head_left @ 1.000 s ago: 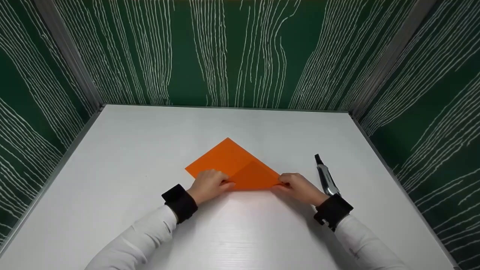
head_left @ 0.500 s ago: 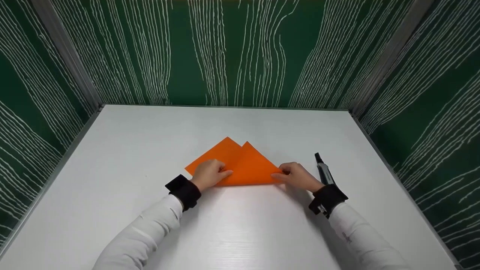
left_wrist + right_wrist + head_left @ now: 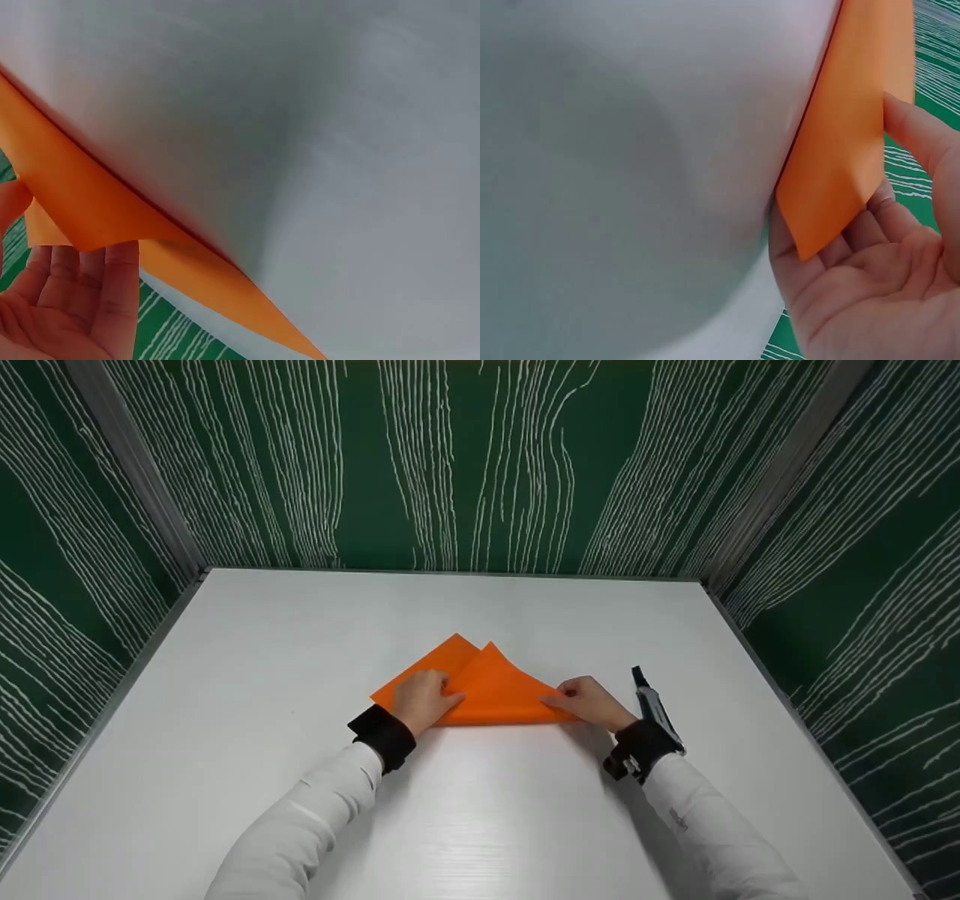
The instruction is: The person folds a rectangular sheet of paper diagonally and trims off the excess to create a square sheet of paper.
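A sheet of orange paper [image 3: 495, 697] lies folded over, with two peaks at its far side and a straight fold along its near side. My left hand [image 3: 424, 697] pinches the turned-up layer left of centre, thumb on top; in the left wrist view the fingers [image 3: 105, 300] sit behind the paper. With thumb and fingers, my right hand [image 3: 592, 701] pinches the right end of the paper. The right wrist view has the thumb [image 3: 915, 131] on the front face and the other fingers under the pointed corner. Between the hands the upper layer bows slightly.
A slim silver-and-black tool [image 3: 654, 705], like a utility knife, lies just beyond my right wrist, which partly overlaps it. The white table [image 3: 300, 630] is bounded at the back and sides by green panels [image 3: 517, 465] with white lines.
The near part of the paper has been turned up and over, so a second peak now stands beside the first. Both hands have moved slightly away from me with it.
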`<state>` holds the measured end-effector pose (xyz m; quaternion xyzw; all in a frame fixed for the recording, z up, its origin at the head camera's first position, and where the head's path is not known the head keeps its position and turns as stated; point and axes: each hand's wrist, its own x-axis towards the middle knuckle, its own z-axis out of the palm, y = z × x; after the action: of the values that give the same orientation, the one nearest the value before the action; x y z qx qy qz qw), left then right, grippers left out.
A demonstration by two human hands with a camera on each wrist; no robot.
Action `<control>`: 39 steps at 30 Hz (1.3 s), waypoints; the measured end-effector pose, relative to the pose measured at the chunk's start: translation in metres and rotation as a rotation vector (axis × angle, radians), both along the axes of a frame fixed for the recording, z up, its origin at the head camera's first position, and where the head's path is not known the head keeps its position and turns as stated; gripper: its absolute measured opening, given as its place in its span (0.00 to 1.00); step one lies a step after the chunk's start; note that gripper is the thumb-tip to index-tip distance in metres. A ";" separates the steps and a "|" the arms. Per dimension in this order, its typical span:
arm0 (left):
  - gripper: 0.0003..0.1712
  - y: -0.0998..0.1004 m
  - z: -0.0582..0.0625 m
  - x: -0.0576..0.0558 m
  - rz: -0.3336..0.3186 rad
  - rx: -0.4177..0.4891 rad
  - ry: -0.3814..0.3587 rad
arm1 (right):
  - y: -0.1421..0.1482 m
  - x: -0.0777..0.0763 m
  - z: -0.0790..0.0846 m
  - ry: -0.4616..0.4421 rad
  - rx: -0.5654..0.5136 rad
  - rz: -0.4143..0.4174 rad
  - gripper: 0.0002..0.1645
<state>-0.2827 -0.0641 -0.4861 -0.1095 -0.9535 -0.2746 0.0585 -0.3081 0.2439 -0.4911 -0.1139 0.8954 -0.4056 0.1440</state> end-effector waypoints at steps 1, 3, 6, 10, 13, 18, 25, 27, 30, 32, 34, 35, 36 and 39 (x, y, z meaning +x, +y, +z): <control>0.18 0.001 0.000 0.000 0.010 -0.010 0.008 | 0.000 0.000 0.000 -0.008 0.005 -0.009 0.20; 0.18 0.004 -0.001 0.000 0.021 -0.028 0.021 | -0.001 -0.001 0.000 -0.016 0.016 -0.018 0.20; 0.24 0.008 -0.003 0.000 0.016 -0.061 0.021 | -0.001 -0.001 0.000 -0.023 0.031 -0.028 0.20; 0.25 0.014 -0.007 0.002 -0.045 -0.146 0.040 | -0.002 0.001 0.001 -0.033 0.043 -0.031 0.20; 0.19 0.017 -0.009 0.005 -0.128 -0.199 0.051 | -0.003 0.001 0.002 -0.029 0.053 -0.024 0.21; 0.18 0.018 -0.009 0.007 -0.232 -0.225 0.036 | -0.005 0.001 0.002 -0.013 0.076 -0.026 0.19; 0.25 0.016 -0.010 0.012 -0.298 -0.308 0.003 | -0.017 0.013 0.003 0.186 0.181 -0.050 0.18; 0.25 0.015 -0.011 0.013 -0.297 -0.312 0.013 | -0.027 0.022 0.003 0.353 0.267 -0.034 0.18; 0.25 0.014 -0.012 0.013 -0.288 -0.308 0.010 | -0.044 0.040 0.001 0.588 0.417 0.019 0.19; 0.25 0.014 -0.012 0.011 -0.281 -0.317 0.014 | -0.055 0.051 0.000 0.659 0.475 0.089 0.22; 0.24 0.015 -0.013 0.010 -0.280 -0.334 0.016 | -0.064 0.061 -0.002 0.632 0.501 0.160 0.26; 0.24 0.015 -0.013 0.010 -0.284 -0.341 0.017 | -0.067 0.066 -0.002 0.598 0.513 0.186 0.27; 0.25 0.015 -0.014 0.010 -0.287 -0.351 0.020 | -0.070 0.069 -0.003 0.565 0.522 0.207 0.28; 0.25 0.015 -0.013 0.010 -0.293 -0.370 0.020 | -0.076 0.076 -0.003 0.478 0.546 0.225 0.30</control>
<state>-0.2727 -0.0496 -0.4993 -0.2580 -0.9610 -0.0996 0.0063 -0.2325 0.1676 -0.4944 -0.2604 0.9607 -0.0959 -0.0004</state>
